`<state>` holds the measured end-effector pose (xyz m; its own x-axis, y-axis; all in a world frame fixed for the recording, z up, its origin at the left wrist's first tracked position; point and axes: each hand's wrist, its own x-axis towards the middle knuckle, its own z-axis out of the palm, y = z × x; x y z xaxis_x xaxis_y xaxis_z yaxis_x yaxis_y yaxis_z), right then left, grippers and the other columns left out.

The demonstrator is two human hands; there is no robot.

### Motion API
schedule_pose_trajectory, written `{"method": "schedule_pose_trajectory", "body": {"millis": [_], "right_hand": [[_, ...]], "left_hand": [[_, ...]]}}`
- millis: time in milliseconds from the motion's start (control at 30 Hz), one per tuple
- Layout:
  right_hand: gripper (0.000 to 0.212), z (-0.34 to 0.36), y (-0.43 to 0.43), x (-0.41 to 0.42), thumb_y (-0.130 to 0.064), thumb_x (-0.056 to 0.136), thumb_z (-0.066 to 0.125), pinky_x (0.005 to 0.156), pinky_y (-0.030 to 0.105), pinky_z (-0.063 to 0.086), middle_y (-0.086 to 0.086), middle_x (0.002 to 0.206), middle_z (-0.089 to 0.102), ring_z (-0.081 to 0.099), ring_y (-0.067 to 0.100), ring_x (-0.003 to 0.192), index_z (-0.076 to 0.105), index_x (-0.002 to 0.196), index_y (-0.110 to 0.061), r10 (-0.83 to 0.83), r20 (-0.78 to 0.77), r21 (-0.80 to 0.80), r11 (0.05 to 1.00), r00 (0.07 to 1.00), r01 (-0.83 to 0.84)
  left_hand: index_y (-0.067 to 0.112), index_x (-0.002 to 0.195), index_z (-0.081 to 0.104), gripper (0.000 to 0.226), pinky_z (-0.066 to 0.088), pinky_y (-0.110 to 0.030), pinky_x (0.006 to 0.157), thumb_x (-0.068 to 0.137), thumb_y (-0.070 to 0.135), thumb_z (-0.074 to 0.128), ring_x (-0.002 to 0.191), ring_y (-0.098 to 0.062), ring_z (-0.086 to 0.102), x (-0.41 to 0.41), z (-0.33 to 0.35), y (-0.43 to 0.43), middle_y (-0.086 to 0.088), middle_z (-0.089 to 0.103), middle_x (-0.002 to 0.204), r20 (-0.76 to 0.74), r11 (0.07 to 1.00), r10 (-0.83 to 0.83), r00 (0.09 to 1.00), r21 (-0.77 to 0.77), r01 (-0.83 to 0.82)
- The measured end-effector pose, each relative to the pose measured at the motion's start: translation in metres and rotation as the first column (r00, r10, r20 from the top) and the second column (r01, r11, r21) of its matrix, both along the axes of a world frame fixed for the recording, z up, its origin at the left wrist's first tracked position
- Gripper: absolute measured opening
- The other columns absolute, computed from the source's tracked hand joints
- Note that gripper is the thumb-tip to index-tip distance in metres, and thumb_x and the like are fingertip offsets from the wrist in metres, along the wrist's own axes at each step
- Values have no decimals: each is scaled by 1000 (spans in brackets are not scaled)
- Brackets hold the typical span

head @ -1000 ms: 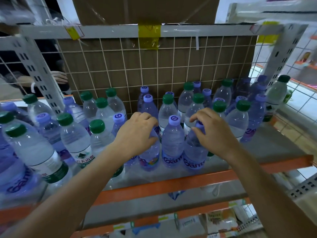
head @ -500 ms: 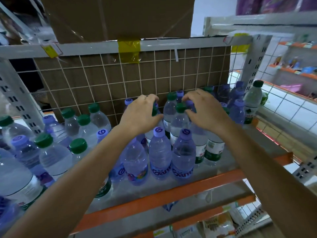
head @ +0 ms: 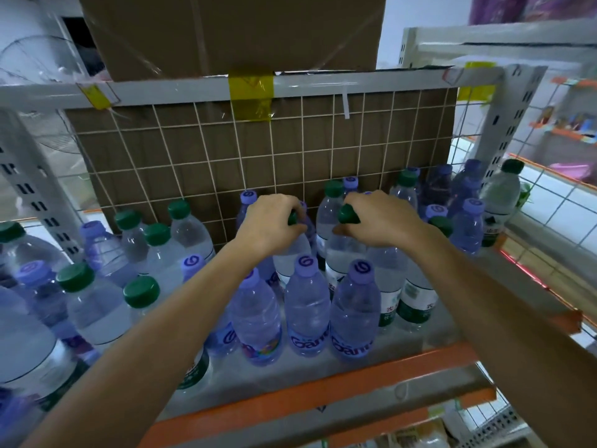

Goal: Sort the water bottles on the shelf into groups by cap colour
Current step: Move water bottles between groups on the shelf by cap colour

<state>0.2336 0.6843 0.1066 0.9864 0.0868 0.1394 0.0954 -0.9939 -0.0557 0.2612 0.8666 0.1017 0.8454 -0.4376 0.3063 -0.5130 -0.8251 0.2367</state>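
Many clear water bottles stand on the grey shelf (head: 429,344), some with green caps, some with purple caps. My left hand (head: 271,223) grips the neck of a green-capped bottle (head: 290,257) in the second row. My right hand (head: 378,219) grips the neck of another green-capped bottle (head: 344,253) beside it; its green cap (head: 348,215) shows between my fingers. Three purple-capped bottles (head: 307,305) stand in a front row just below both hands. Mixed green and purple caps fill the left side (head: 142,291) and the back right (head: 468,221).
A white wire grid backed by brown cardboard (head: 274,156) closes the shelf's rear. A cardboard box (head: 232,30) sits on the rail above. White uprights (head: 504,124) flank the shelf. The orange front edge (head: 323,396) runs below; the shelf's right front part is bare.
Both hands have left the front purple bottles and reached back to the second row, where each now grips a green-capped bottle. The camera view has shifted slightly.
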Motion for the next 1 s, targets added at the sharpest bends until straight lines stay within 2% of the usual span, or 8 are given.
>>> {"method": "schedule_pose_trajectory", "body": {"millis": [167,400,500,567,633,733,900,1000], "right_hand": [[45,36,9,-8,-53,84,57,71,31,42,3,91,60,57,23,84,54,109,-16,3,279,185,981,960,-57],[41,109,58,-18,-47,83,55,78,36,44,-1,83,53,50,17,78,55,101,-10,34,726,301,882,687,-362],[46,128,92,-16,-51,82,50,79,28,40,-12,73,43,44,12,76,55,98,-8,64,784,305,826,617,-474],[44,134,121,-17,-49,83,52,78,2,28,-11,76,46,42,10,73,56,98,-8,88,800,298,800,593,-520],[42,137,153,-17,-45,85,55,75,-9,20,-6,79,49,38,6,64,57,97,-5,112,813,288,775,571,-562],[41,138,211,-11,-42,86,55,69,-4,26,-16,69,41,34,-9,60,57,94,-2,136,836,313,677,532,-666],[35,134,312,-3,-37,86,56,61,4,28,-12,69,48,36,-9,59,55,95,-3,189,868,306,524,459,-795],[27,133,368,4,-36,86,57,58,6,27,-18,66,35,35,-6,55,45,87,-12,201,879,290,495,433,-819]], "left_hand": [[21,95,67,15,46,-35,86,85,32,64,98,-17,59,-7,23,16,1,67,102,76,970,20,997,-242,-1],[24,97,67,16,51,-29,86,84,32,63,90,-5,61,-42,97,74,15,62,91,335,825,177,925,-563,46],[26,94,65,17,53,-39,83,81,35,59,85,-4,61,-54,114,110,22,60,85,399,788,259,880,-614,47],[28,92,64,14,52,-40,84,81,35,58,82,-1,59,-64,122,138,24,58,81,442,783,323,837,-622,26],[29,92,61,12,50,-42,88,82,36,58,83,2,58,-74,127,170,24,58,83,485,786,363,796,-618,18],[28,92,60,11,47,-46,92,84,35,58,79,9,52,-87,130,225,27,54,80,528,795,433,730,-606,-33],[13,97,65,23,45,-19,82,84,30,59,77,10,51,-103,136,321,27,51,81,564,771,531,633,-631,-84],[13,97,66,23,44,-18,79,84,30,59,76,8,50,-104,139,373,27,51,81,580,786,537,612,-608,-113]]}}
